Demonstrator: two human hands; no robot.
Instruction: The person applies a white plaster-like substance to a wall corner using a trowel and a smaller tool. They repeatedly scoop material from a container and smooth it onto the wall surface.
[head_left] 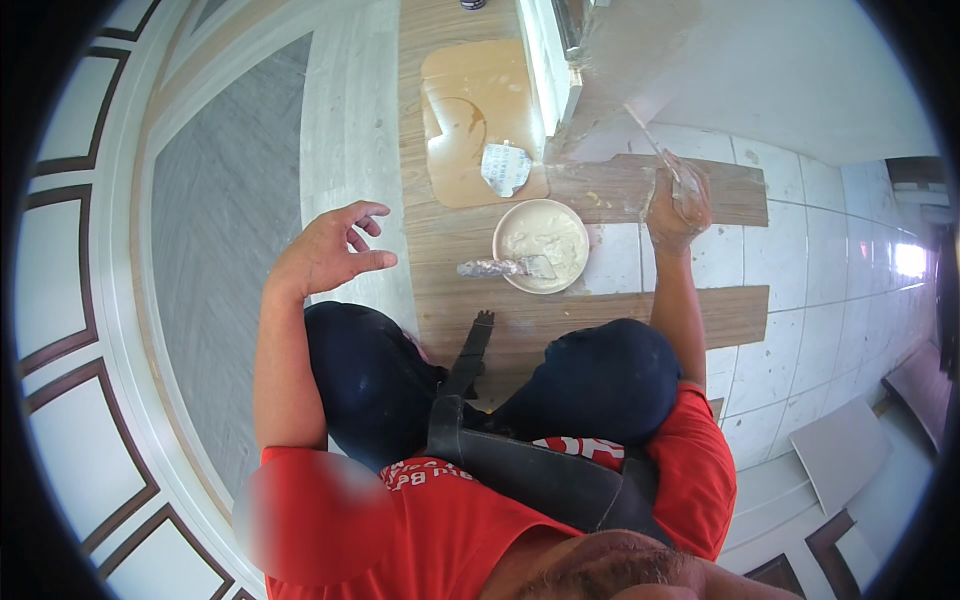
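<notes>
My right hand (680,200), smeared with white, is closed around a putty knife (686,180). The knife's thin blade edge slants up and left against the pale wall (760,70). My left hand (335,250) is held out in the air above my left knee, fingers loosely curled and apart, with nothing in it. Between my hands, on the floor, stands a pale round bowl (498,222) with white putty (548,232) in it. A second, smeared putty knife (490,269) lies across its near left rim, blade over the putty.
Beyond the bowl lies a tan board (465,100) with a crumpled whitish wrapper (506,170) on it. A white door frame edge (545,70) rises beside it. Wood-look planks (720,310) lie over white tiles (770,270) at right. A black strap (470,355) hangs between my knees.
</notes>
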